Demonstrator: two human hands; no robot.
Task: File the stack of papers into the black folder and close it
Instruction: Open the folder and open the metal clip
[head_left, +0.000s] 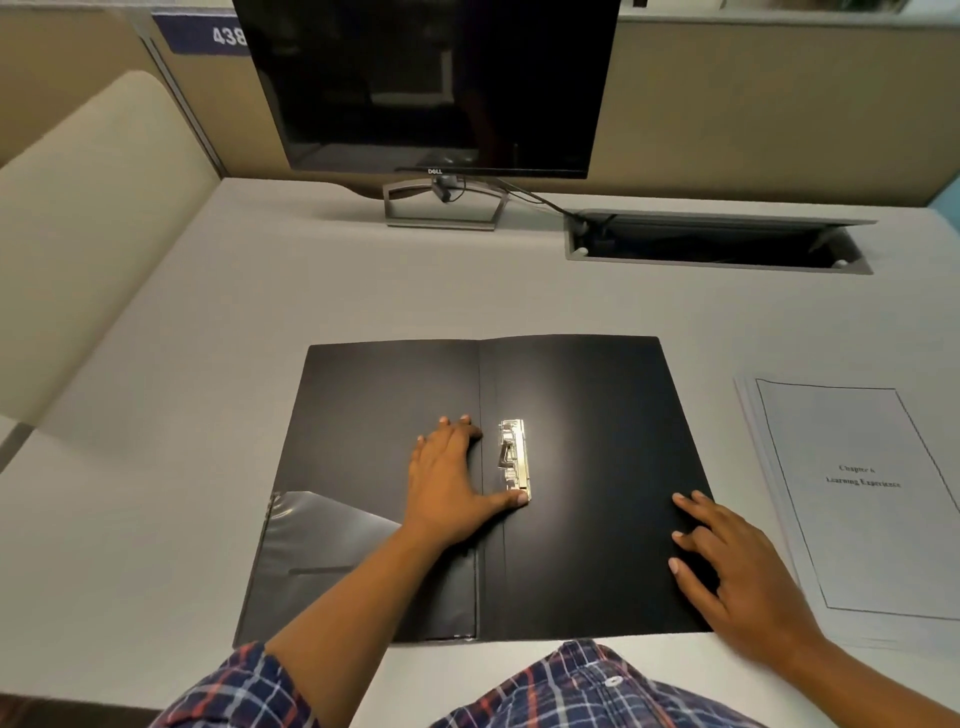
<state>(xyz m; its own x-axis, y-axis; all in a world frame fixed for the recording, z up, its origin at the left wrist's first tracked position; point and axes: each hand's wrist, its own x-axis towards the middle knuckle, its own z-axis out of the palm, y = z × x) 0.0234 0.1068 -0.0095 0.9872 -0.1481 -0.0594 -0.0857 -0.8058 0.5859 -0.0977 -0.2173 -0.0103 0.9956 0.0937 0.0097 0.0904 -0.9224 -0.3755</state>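
Note:
The black folder (597, 415) lies open and flat on the desk in front of me. A metal clip (514, 461) sits just right of its spine, and a clear pocket (332, 551) covers the lower left flap. My left hand (449, 478) rests palm down on the left flap by the spine, its thumb touching the clip's near end. My right hand (737, 566) presses with spread fingers on the right flap's lower right corner. The stack of papers (862, 499) lies on the desk to the right of the folder, printed cover page up.
A dark monitor (431, 83) on a stand stands at the back of the grey desk (156, 467). An open cable hatch (717, 241) is at the back right. Beige partition walls close off the left and the back.

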